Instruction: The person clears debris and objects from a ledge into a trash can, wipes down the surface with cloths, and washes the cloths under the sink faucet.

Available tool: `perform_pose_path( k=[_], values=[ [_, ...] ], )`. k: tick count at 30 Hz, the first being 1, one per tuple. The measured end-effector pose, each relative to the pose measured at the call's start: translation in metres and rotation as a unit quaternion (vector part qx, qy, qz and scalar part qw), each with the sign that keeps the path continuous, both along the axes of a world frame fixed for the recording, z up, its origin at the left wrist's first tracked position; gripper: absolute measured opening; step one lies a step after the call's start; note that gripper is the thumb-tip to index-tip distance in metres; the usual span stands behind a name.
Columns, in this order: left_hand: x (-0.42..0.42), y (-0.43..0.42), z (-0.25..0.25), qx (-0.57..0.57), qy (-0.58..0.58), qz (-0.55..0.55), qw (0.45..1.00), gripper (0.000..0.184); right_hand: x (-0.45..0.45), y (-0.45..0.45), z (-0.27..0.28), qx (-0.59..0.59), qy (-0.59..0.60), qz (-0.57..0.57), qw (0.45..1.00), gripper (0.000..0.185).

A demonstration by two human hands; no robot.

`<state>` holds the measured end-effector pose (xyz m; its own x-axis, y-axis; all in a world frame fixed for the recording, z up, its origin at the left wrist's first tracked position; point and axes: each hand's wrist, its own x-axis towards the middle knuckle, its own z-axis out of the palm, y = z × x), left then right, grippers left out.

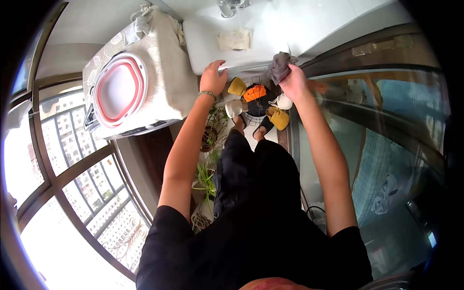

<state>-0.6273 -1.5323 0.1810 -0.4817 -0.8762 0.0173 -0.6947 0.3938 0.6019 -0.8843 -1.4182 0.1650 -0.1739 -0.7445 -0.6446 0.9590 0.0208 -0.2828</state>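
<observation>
The white sink (pixel 207 46) holds a cream rectangular object (pixel 235 40); by its front edge, the right hand (pixel 295 85) grips crumpled grey cloth (pixel 279 67), left hand (pixel 212 81) open.

A home, apparently an enclosed balcony with a wash area: a white sink (pixel 205 52) with a chrome tap (pixel 227 8), a cloth-draped appliance (pixel 144 128) bearing a pink-and-white basin (pixel 141 72), leafy green plants (pixel 207 181), and large framed windows (pixel 82 167) overlooking high-rise buildings (pixel 59 142).
</observation>
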Motion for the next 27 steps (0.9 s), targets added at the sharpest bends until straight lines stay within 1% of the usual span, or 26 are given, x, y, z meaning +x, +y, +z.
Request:
perform_pose_path(
  k=[2, 4, 5, 6, 7, 9, 10, 11, 13, 14, 17, 18, 19, 20, 21, 22, 23, 24, 25, 26, 27],
  values=[
    [-0.017, -0.042, -0.019, 0.014, -0.039, -0.032, 0.999, 0.042, -0.001, -0.016, 0.000, 0.003, 0.025, 0.001, 1.000, 0.031],
    [-0.032, -0.082, -0.056, -0.023, -0.106, -0.069, 0.992, 0.051, -0.004, -0.035, -0.006, -0.004, 0.046, 0.006, 0.999, 0.031],
    [-0.040, -0.102, -0.076, -0.043, -0.137, -0.085, 0.986, 0.056, -0.007, -0.045, -0.009, 0.022, 0.057, 0.007, 0.998, 0.032],
    [-0.049, -0.120, -0.092, -0.029, -0.194, -0.102, 0.975, 0.071, -0.005, -0.056, 0.003, 0.048, 0.068, 0.009, 0.997, 0.034],
    [-0.058, -0.131, -0.099, -0.030, -0.213, -0.123, 0.969, 0.074, -0.003, -0.065, 0.005, 0.076, 0.078, 0.011, 0.994, 0.036],
    [-0.070, -0.147, -0.113, -0.028, -0.252, -0.160, 0.954, 0.081, -0.004, -0.082, -0.011, 0.075, 0.096, 0.024, 0.992, 0.034],
    [-0.073, -0.144, -0.123, -0.089, -0.230, -0.143, 0.958, 0.084, -0.006, -0.091, -0.019, 0.074, 0.105, 0.038, 0.991, 0.034],
    [-0.077, -0.141, -0.131, -0.060, -0.224, -0.146, 0.962, 0.083, -0.005, -0.099, -0.026, 0.074, 0.113, 0.052, 0.990, 0.033],
    [-0.098, -0.145, -0.126, -0.016, -0.207, -0.151, 0.967, 0.080, -0.008, -0.121, -0.038, 0.121, 0.144, 0.023, 0.982, 0.031],
    [-0.105, -0.144, -0.133, -0.051, -0.231, -0.154, 0.960, 0.079, -0.008, -0.130, -0.042, 0.138, 0.161, 0.006, 0.977, 0.031],
    [-0.118, -0.162, -0.169, -0.004, -0.146, -0.150, 0.978, 0.063, -0.016, -0.139, -0.057, 0.174, 0.189, -0.013, 0.967, 0.030],
    [-0.120, -0.162, -0.166, -0.017, -0.083, -0.142, 0.986, 0.049, -0.020, -0.137, -0.066, 0.183, 0.193, -0.015, 0.964, 0.029],
    [-0.121, -0.162, -0.164, 0.024, -0.034, -0.111, 0.993, 0.046, -0.020, -0.136, -0.071, 0.191, 0.197, -0.015, 0.962, 0.029],
    [-0.122, -0.163, -0.158, 0.063, 0.015, -0.077, 0.995, 0.043, -0.020, -0.136, -0.074, 0.208, 0.173, -0.014, 0.963, 0.029],
    [-0.122, -0.165, -0.152, 0.100, 0.062, -0.043, 0.992, 0.040, -0.018, -0.139, -0.076, 0.198, 0.162, -0.004, 0.967, 0.029],
    [-0.122, -0.165, -0.145, 0.166, 0.115, 0.014, 0.979, 0.044, -0.014, -0.143, -0.078, 0.189, 0.150, 0.006, 0.970, 0.029],
    [-0.122, -0.166, -0.137, 0.311, 0.244, 0.082, 0.915, 0.046, -0.011, -0.148, -0.080, 0.178, 0.138, 0.015, 0.974, 0.029],
    [-0.121, -0.165, -0.118, 0.443, 0.360, 0.146, 0.808, 0.049, -0.006, -0.154, -0.088, 0.173, 0.144, 0.019, 0.974, 0.028],
    [-0.117, -0.161, -0.107, 0.557, 0.456, 0.205, 0.664, 0.051, -0.003, -0.159, -0.100, 0.168, 0.146, 0.042, 0.974, 0.028],
    [-0.112, -0.162, -0.102, 0.578, 0.518, 0.172, 0.607, 0.053, -0.003, -0.168, -0.111, 0.160, 0.149, 0.065, 0.974, 0.029],
    [-0.106, -0.165, -0.098, 0.600, 0.507, 0.150, 0.600, 0.051, 0.002, -0.177, -0.106, 0.153, 0.153, 0.088, 0.972, 0.031]
  ],
)
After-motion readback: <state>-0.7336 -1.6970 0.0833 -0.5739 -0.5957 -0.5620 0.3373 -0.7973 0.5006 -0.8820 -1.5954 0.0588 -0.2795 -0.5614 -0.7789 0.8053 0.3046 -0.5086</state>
